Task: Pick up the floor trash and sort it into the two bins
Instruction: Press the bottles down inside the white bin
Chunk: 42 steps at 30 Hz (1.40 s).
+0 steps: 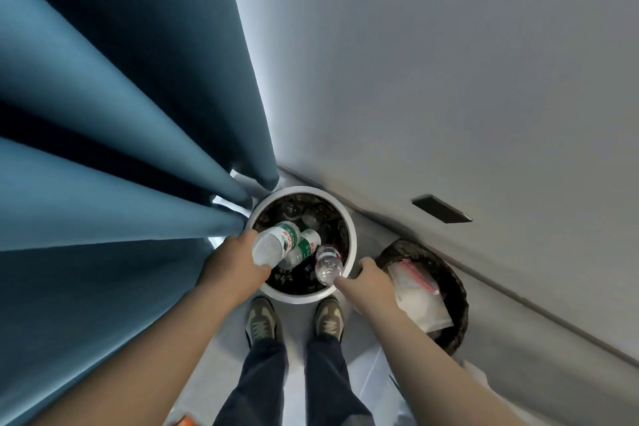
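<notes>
A white round bin (351, 228) with a black liner stands in the corner just beyond my feet, with clear bottles lying inside it. My left hand (235, 264) grips the base of a clear bottle with a green label (273, 244), tipped neck-down over the bin's opening. A second green-label bottle (304, 247) lies right beside it; I cannot tell whether my hand holds it too. My right hand (371, 282) holds a small clear bottle (326, 264) by its base over the bin's right rim. A dark woven bin (456, 290) at the right holds a white plastic bag (418, 301) with a red strip.
A blue curtain (103, 149) hangs at the left, touching the white bin. A grey wall (449, 79) with a dark socket plate (441, 208) runs behind both bins. My shoes (261, 322) stand close to the white bin. Something orange (186, 421) lies at the bottom edge.
</notes>
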Each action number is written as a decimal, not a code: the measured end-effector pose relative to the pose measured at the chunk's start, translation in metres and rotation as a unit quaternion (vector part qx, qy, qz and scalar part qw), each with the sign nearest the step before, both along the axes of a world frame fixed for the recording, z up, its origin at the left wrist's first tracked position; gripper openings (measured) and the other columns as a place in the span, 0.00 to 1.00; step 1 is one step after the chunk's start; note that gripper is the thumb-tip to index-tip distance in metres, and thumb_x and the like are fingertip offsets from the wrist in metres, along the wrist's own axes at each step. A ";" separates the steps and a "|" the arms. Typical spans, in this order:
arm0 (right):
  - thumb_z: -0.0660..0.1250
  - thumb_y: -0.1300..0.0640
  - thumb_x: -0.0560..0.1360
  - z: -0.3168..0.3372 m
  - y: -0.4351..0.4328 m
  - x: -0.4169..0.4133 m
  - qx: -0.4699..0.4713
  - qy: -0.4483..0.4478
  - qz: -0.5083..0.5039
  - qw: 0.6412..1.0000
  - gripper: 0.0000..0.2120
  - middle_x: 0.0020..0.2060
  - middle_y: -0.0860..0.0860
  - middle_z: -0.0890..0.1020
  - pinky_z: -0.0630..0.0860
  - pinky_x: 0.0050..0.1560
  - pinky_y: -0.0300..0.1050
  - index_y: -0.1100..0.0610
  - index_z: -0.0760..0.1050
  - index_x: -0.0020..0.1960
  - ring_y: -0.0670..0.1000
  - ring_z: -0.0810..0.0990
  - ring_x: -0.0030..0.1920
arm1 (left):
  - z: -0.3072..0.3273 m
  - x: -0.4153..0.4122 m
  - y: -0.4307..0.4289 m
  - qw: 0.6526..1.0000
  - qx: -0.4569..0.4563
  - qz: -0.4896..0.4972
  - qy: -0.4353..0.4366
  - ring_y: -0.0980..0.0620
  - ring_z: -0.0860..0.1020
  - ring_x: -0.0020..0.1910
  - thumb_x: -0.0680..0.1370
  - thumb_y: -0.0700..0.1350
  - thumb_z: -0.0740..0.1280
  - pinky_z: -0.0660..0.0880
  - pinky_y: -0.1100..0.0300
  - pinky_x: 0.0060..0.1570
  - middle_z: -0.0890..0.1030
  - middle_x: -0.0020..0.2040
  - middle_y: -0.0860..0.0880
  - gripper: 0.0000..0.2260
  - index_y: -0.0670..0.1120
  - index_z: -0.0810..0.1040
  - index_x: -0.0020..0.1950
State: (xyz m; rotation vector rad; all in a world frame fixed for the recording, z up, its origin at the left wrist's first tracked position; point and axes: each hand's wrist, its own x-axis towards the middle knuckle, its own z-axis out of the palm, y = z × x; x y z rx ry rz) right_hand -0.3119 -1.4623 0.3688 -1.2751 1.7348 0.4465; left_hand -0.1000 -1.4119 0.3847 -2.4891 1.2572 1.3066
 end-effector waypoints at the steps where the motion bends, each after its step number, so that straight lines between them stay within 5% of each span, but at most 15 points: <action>1: 0.66 0.50 0.72 -0.002 0.002 0.000 -0.001 -0.004 -0.001 1.000 0.15 0.44 0.51 0.74 0.60 0.29 0.39 0.56 0.64 0.51 0.51 0.71 0.42 | -0.004 -0.001 -0.001 1.000 0.003 -0.004 -0.003 0.43 0.77 0.52 0.71 0.49 0.69 0.76 0.53 0.48 0.76 0.55 0.46 0.21 0.50 0.71 0.62; 8: 0.65 0.50 0.73 -0.005 0.008 -0.007 -0.002 0.004 0.022 1.000 0.21 0.49 0.51 0.76 0.63 0.32 0.38 0.57 0.69 0.62 0.51 0.73 0.47 | -0.019 -0.013 -0.013 0.999 0.005 -0.032 -0.012 0.42 0.77 0.53 0.71 0.48 0.68 0.73 0.56 0.47 0.77 0.56 0.44 0.19 0.47 0.72 0.61; 14: 0.63 0.46 0.74 -0.003 0.002 -0.012 -0.039 0.024 0.083 0.995 0.20 0.51 0.52 0.79 0.68 0.44 0.44 0.57 0.71 0.60 0.53 0.76 0.52 | -0.028 -0.030 -0.030 0.997 0.009 -0.074 -0.024 0.42 0.76 0.54 0.72 0.49 0.67 0.72 0.55 0.43 0.78 0.55 0.44 0.17 0.46 0.72 0.58; 29: 0.65 0.49 0.72 -0.004 -0.001 -0.011 -0.049 0.017 0.102 0.993 0.19 0.49 0.52 0.78 0.68 0.42 0.44 0.56 0.70 0.60 0.52 0.75 0.49 | -0.030 -0.037 -0.030 0.998 0.007 -0.065 -0.018 0.43 0.75 0.57 0.74 0.45 0.67 0.73 0.54 0.51 0.72 0.60 0.43 0.17 0.43 0.71 0.62; 42: 0.63 0.52 0.72 0.077 0.001 0.004 -0.129 0.024 0.281 0.951 0.11 0.47 0.52 0.77 0.70 0.39 0.45 0.55 0.72 0.53 0.55 0.78 0.47 | 0.066 -0.032 0.002 0.991 -0.019 -0.131 -0.015 0.43 0.77 0.52 0.74 0.45 0.65 0.75 0.53 0.47 0.74 0.55 0.45 0.13 0.45 0.74 0.58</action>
